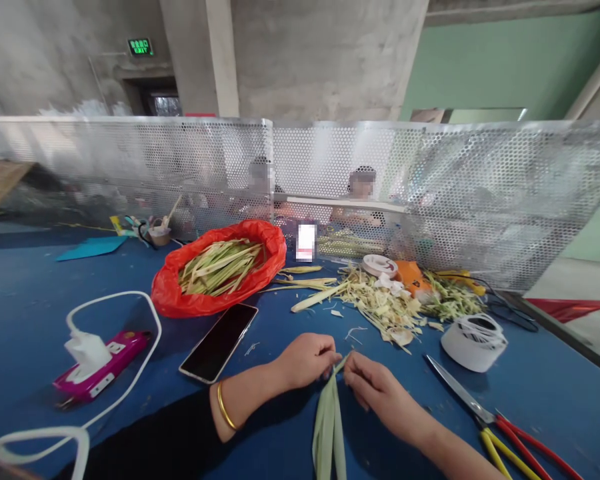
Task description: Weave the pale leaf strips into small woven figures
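The left hand (306, 361) and right hand (373, 381), fingers curled nearly closed, are pinching the top of a long pale-green leaf bundle (325, 427) over the blue table (405, 363), apparently twisting or tying it; the next move is probably calling for steady tension.

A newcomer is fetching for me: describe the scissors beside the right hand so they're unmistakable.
On the blue table, go to the right of the right hand. The scissors lie there, on the near side of the white roll. Their long metal blades and red and yellow handles set them apart from it.
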Tool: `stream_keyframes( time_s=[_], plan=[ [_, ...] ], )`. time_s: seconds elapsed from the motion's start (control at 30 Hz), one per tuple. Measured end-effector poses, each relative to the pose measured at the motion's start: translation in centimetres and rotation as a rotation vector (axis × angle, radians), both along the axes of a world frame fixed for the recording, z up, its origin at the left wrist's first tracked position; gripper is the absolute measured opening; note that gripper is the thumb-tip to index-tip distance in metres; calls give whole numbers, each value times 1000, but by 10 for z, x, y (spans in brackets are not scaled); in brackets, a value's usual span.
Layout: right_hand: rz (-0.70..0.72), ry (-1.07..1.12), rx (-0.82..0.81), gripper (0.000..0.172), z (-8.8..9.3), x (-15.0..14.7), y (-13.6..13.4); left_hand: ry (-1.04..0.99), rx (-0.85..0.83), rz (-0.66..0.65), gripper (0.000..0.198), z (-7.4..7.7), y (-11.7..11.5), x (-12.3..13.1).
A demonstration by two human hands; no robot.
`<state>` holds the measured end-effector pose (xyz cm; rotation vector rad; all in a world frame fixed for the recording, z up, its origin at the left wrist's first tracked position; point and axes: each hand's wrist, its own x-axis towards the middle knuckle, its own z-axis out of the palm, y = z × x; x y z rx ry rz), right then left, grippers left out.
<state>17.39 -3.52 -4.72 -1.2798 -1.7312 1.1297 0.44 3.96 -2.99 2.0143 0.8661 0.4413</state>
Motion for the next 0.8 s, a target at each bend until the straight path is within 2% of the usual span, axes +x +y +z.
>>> stream_keyframes(
  time_s=[0.1,0.27,0.37,0.47,0.57,0.67,0.8],
  plan=[
    [-42,121,-45,29,-4,-2,2,-100,-80,55,25,1,-3,0],
    [-85,146,-19,27,-4,-7,3,-284,70,178,24,11,-10,4],
    [-108,186,-43,30,-4,-10,4,-337,58,260,25,21,-14,8],
    [-194,274,20,31,-7,-10,7,-343,31,324,26,30,-20,14],
    [-272,275,122,25,-9,-7,10,-364,-3,332,28,35,-27,21],
    [-316,147,216,19,-9,-4,11,-400,-53,338,29,36,-32,29],
    [-356,39,272,25,-8,-2,10,-420,-42,261,28,32,-34,31]
  ],
)
